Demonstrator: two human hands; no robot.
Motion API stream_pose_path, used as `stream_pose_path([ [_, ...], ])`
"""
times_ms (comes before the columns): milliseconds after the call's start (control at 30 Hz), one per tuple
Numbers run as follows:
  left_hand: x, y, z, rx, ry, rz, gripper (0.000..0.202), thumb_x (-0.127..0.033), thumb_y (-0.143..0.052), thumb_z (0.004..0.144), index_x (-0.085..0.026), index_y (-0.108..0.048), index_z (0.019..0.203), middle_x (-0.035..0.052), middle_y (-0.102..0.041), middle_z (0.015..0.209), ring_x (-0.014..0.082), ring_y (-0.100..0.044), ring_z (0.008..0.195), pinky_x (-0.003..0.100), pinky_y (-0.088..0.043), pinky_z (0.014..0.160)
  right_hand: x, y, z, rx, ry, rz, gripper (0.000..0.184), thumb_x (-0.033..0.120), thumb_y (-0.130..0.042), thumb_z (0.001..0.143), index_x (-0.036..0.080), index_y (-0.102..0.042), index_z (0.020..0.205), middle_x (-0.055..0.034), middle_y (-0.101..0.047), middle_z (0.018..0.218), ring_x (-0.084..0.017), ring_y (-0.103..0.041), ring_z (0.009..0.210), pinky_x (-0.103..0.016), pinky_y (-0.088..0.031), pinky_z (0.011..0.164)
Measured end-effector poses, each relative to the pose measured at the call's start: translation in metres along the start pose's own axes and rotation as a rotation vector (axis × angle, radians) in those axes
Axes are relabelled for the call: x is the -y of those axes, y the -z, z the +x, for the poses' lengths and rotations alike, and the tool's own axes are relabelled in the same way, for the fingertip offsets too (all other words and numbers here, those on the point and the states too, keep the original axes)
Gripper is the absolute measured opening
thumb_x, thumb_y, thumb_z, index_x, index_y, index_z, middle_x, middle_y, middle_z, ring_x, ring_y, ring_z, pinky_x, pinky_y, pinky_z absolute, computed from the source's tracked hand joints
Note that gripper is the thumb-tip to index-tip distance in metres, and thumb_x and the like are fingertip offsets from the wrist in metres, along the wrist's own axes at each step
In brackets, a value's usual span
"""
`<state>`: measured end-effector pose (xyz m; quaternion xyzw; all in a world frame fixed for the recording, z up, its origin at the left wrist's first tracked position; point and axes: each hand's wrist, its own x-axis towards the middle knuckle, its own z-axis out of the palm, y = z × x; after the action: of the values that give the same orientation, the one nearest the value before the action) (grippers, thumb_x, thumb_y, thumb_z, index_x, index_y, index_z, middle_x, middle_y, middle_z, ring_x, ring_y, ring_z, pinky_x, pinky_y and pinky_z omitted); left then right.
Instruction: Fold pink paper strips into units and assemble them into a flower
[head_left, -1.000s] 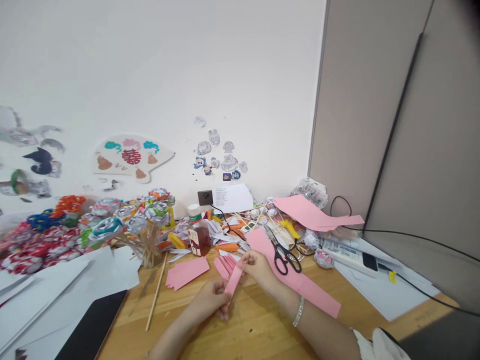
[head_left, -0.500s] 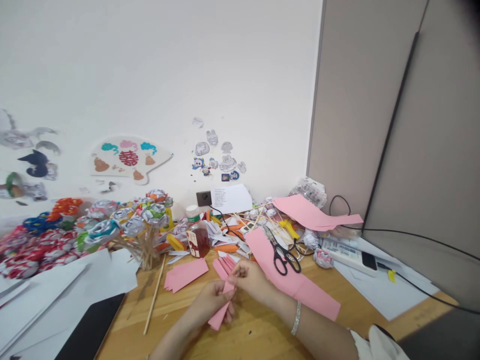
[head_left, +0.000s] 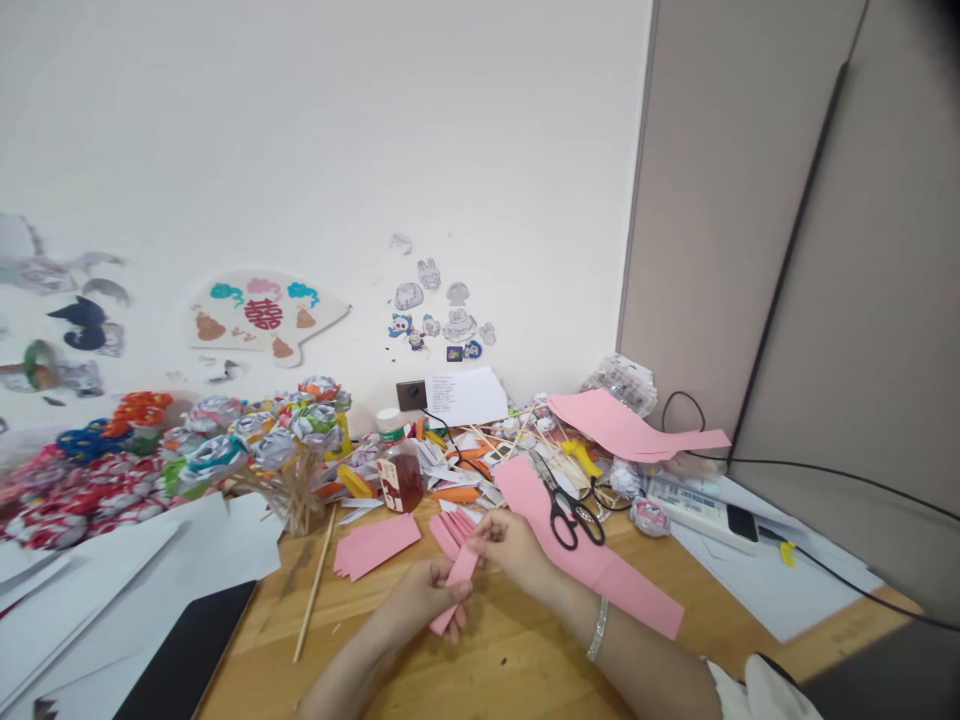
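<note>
My left hand is closed around a folded strip of pink paper, low over the table. At the strip's upper end, my right hand pinches its edge. Right behind the fingers lie more folded pink strips, partly covered by the hands. A small stack of pink paper rectangles rests to the left of them. On the right, black-handled scissors lie on a long pink sheet.
A jar with red-brown contents stands behind the rectangles, amid paper scraps. Paper flowers on sticks fill the back left. A wooden stick, white sheets and a black flat object lie left. A white power strip lies right.
The view has shifted slightly. The upper part of the held strip now shows more openly between my hands, and its lower end sits a little higher. Both hands keep their hold.
</note>
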<state>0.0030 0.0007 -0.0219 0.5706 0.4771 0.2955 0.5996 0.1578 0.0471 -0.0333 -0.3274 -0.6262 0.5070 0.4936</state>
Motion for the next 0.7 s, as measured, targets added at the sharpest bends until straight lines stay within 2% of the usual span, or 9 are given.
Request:
stream_pose_path([
  [167, 0.003, 0.003, 0.0, -0.011, -0.012, 0.046, 0.033, -0.045, -0.061, 0.066, -0.015, -0.049, 0.061, -0.0006, -0.06, 0.044, 0.0086, -0.05, 0.032, 0.017, -0.033, 0.033, 0.009, 0.003, 0.001, -0.04, -0.01, 0.046, 0.027, 0.036, -0.069, 0.06, 0.016, -0.052, 0.064, 0.0043, -0.054, 0.049, -0.011, -0.053, 0.045, -0.022, -0.042, 0.046],
  [300, 0.003, 0.005, 0.001, -0.049, -0.054, 0.053, 0.033, -0.045, -0.062, 0.066, -0.014, -0.051, 0.067, -0.0015, -0.061, 0.047, 0.0072, -0.049, 0.034, 0.016, -0.032, 0.034, 0.009, 0.008, 0.004, -0.071, 0.035, 0.053, 0.028, 0.038, -0.068, 0.062, 0.016, -0.052, 0.065, 0.0038, -0.055, 0.05, -0.011, -0.054, 0.046, -0.022, -0.041, 0.048],
  [400, 0.003, 0.008, 0.004, -0.102, -0.083, 0.043, 0.035, -0.047, -0.063, 0.063, -0.014, -0.052, 0.066, -0.0025, -0.059, 0.046, 0.0055, -0.046, 0.032, 0.016, -0.03, 0.034, 0.006, 0.011, 0.007, -0.074, 0.053, 0.098, 0.029, 0.041, -0.066, 0.064, 0.015, -0.052, 0.068, 0.0027, -0.056, 0.05, -0.011, -0.054, 0.048, -0.023, -0.042, 0.049],
  [533, 0.004, 0.014, 0.009, -0.232, -0.07, 0.043, 0.038, -0.051, -0.065, 0.059, -0.016, -0.048, 0.059, -0.0058, -0.052, 0.036, 0.0043, -0.038, 0.026, 0.016, -0.022, 0.03, 0.003, 0.013, 0.01, -0.116, 0.037, 0.112, 0.031, 0.043, -0.066, 0.063, 0.015, -0.053, 0.069, 0.0017, -0.057, 0.052, -0.012, -0.053, 0.047, -0.024, -0.041, 0.049],
  [633, 0.005, 0.017, 0.009, -0.314, -0.057, 0.003, 0.045, -0.06, -0.06, 0.058, -0.017, -0.046, 0.055, -0.006, -0.049, 0.03, 0.005, -0.034, 0.022, 0.017, -0.019, 0.029, 0.005, 0.018, 0.012, -0.251, 0.042, 0.072, 0.032, 0.044, -0.065, 0.064, 0.015, -0.053, 0.069, 0.001, -0.056, 0.054, -0.013, -0.053, 0.05, -0.024, -0.041, 0.049],
  [700, 0.005, 0.015, 0.007, -0.302, -0.03, -0.061, 0.05, -0.065, -0.053, 0.059, -0.017, -0.047, 0.053, -0.0037, -0.05, 0.03, 0.0061, -0.037, 0.022, 0.017, -0.021, 0.029, 0.009, 0.022, 0.01, -0.39, 0.06, 0.003, 0.03, 0.044, -0.061, 0.067, 0.016, -0.053, 0.07, 0.0003, -0.056, 0.056, -0.014, -0.053, 0.053, -0.025, -0.041, 0.05],
])
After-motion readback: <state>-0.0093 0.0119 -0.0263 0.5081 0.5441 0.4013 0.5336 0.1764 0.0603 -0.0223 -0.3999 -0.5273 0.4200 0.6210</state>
